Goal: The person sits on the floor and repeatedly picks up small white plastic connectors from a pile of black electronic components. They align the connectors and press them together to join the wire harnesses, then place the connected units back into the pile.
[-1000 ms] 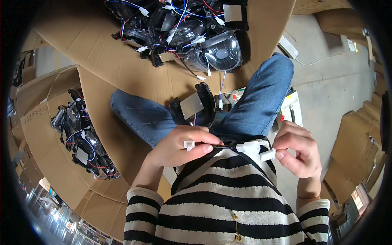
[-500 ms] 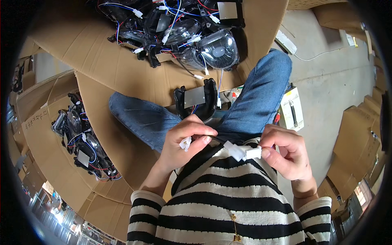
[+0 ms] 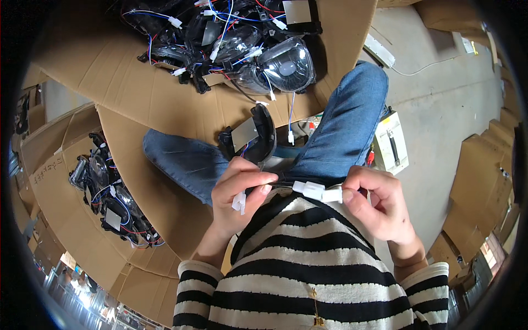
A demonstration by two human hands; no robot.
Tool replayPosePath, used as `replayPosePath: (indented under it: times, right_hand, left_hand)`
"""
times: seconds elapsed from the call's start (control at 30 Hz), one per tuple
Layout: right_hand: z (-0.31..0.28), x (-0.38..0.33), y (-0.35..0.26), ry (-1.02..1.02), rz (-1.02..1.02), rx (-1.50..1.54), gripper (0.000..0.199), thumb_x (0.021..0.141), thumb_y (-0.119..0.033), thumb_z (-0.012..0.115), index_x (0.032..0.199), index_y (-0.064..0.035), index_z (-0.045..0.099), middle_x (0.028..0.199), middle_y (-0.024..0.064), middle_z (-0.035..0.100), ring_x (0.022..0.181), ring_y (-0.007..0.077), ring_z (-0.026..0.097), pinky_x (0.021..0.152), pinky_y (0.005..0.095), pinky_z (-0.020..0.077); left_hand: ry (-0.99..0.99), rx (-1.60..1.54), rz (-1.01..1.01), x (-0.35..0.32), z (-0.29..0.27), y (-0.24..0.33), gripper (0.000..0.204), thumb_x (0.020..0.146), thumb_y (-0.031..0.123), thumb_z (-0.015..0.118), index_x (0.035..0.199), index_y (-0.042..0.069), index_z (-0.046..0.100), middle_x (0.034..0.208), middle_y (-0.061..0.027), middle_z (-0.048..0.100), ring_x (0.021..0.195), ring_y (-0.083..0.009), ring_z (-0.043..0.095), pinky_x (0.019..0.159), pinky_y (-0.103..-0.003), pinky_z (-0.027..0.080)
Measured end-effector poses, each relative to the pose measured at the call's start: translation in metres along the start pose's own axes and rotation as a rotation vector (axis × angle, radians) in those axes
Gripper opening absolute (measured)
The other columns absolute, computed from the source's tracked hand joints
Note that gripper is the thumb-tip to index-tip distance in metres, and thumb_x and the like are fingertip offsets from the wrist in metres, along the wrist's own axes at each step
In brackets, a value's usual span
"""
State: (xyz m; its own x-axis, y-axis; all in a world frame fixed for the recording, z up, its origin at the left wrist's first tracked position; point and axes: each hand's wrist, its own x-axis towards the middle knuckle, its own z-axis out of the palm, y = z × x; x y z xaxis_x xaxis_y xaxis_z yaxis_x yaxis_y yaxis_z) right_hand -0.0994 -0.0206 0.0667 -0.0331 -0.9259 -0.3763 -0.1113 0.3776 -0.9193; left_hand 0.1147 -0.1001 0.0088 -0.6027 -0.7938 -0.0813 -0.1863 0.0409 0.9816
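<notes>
Between my hands, two white plug connectors [image 3: 309, 190] sit end to end in nearly a straight line. My right hand [image 3: 377, 206] is closed, pinching the right-hand connector between thumb and fingertips. Dark wires [image 3: 283, 183] run from the other connector to my left hand [image 3: 237, 192], whose thumb and fingers are closed on them. A further white connector [image 3: 238, 202] hangs loose by the left palm. Just beyond that hand, a black lamp unit [image 3: 263, 132] with a grey plate [image 3: 244, 135] leans tilted at my lap, its lower part hidden.
A large cardboard box [image 3: 181, 104] in front holds several clear-lensed lamps [image 3: 289, 63] with coloured wires and white plugs. Another box [image 3: 66, 190] at left contains similar lamps [image 3: 124, 201]. On the floor at right stand a pale case with a black handle [image 3: 392, 144] and folded cardboard [image 3: 476, 187].
The connectors have come into line, and the wires to my left hand look straighter. Both hands have shifted slightly left, and the lamp unit has tilted and moved left.
</notes>
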Motion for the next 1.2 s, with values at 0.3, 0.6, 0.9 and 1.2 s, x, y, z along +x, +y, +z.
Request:
replayPosePath:
  times: [0.3,0.6,0.9,1.2]
  right_hand:
    - [0.001,0.016,0.011,0.025,-0.139,-0.179,0.002,0.074,-0.001,0.053,0.072,0.0005,0.054,0.063,0.0076,0.051,0.053,0.0167,0.048,0.048,0.0263,0.0354]
    - [-0.027,0.004,0.021,0.128,-0.058,0.035,0.004,0.075,0.001,0.049,0.072,0.0014,0.052,0.066,0.0027,0.050,0.056,0.0089,0.043,0.052,0.0212,0.0335]
    - [-0.026,0.003,0.028,0.074,-0.041,-0.041,0.004,0.075,0.001,0.050,0.073,0.0002,0.053,0.068,0.0039,0.052,0.057,0.0095,0.046,0.051,0.0220,0.0355]
    - [-0.025,-0.004,0.038,0.051,-0.008,-0.071,0.003,0.076,0.000,0.051,0.075,0.0007,0.054,0.066,0.0050,0.051,0.056,0.0121,0.046,0.050,0.0234,0.0359]
  left_hand:
    - [-0.016,0.204,0.149,-0.001,-0.003,-0.007,0.031,0.056,-0.007,0.065,0.084,0.008,0.065,0.074,-0.0027,0.050,0.064,-0.0162,0.045,0.059,-0.028,0.034]
    - [0.933,0.299,0.216,-0.076,-0.171,0.044,0.020,0.084,0.016,0.048,0.096,0.000,0.053,0.087,-0.0108,0.054,0.081,-0.0204,0.053,0.076,-0.030,0.042]
    - [1.096,1.822,0.084,-0.143,-0.332,0.091,0.025,0.078,0.016,0.060,0.091,-0.005,0.059,0.092,-0.0192,0.060,0.083,-0.0254,0.057,0.077,-0.035,0.044]
    - [-0.533,1.043,0.579,0.050,0.022,-0.101,0.015,0.075,0.015,0.052,0.086,0.008,0.060,0.105,-0.0071,0.052,0.097,-0.0215,0.050,0.084,-0.035,0.039]
